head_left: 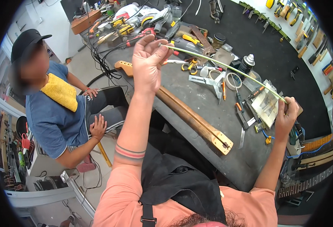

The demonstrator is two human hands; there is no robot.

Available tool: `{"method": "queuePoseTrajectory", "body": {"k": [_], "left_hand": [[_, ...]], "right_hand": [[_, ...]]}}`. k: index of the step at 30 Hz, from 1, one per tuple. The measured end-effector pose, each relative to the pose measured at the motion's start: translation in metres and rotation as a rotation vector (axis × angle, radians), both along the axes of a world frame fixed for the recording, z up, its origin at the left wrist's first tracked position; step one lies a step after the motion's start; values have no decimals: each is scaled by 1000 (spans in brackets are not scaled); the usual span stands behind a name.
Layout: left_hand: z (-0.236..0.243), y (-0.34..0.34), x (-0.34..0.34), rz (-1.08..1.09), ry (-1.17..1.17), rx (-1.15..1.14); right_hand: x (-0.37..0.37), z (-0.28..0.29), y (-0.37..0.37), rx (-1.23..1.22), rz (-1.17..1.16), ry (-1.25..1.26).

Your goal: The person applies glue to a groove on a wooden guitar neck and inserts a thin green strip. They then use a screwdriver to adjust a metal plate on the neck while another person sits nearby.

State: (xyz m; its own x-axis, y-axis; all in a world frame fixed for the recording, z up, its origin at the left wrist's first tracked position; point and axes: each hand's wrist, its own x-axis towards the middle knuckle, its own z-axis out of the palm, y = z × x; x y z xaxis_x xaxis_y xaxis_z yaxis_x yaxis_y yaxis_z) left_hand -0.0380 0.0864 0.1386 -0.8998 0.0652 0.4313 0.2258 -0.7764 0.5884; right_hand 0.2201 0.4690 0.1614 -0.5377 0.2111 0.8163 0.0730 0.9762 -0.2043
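A: Pale green rod (227, 67) spans both hands: left hand (148, 62) pinches its 11 o'clock end, right hand (286, 113) is clamped on its 4 o'clock end, above the surface (196, 94).

B: Step looks like sighting it for straightness. Next calls for steady ends over the wooden guitar neck (191, 117).

Blurred over: the seated person's face (32, 70). Too small to tell apart: wall tools (302, 26). Cut off below: apron (174, 189).

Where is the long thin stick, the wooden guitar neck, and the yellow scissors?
long thin stick (227, 67): head view, middle of its length.
wooden guitar neck (191, 117): head view, middle of its long flat face.
yellow scissors (189, 67): head view, on the handles.
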Motion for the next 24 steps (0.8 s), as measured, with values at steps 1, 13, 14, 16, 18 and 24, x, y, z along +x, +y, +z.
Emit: {"method": "queuePoseTrajectory", "body": {"k": [1, 13, 14, 16, 18, 24], "left_hand": [[-11, 7, -1, -100, -22, 71], [135, 89, 57, 69, 946, -751], [124, 90, 63, 119, 1076, -872], [103, 89, 75, 3, 1357, -950], [61, 64, 77, -94, 1376, -1121], [-35, 36, 86, -208, 1149, -1366]], "right_hand": [[-1, -15, -4, -115, 32, 15], [5, -41, -72, -650, 386, -105], [23, -31, -61, -794, 415, -159], [49, -32, -47, -910, 437, -203], [61, -37, -53, -1014, 411, -224], [89, -86, -52, -1277, 400, -592]]}}
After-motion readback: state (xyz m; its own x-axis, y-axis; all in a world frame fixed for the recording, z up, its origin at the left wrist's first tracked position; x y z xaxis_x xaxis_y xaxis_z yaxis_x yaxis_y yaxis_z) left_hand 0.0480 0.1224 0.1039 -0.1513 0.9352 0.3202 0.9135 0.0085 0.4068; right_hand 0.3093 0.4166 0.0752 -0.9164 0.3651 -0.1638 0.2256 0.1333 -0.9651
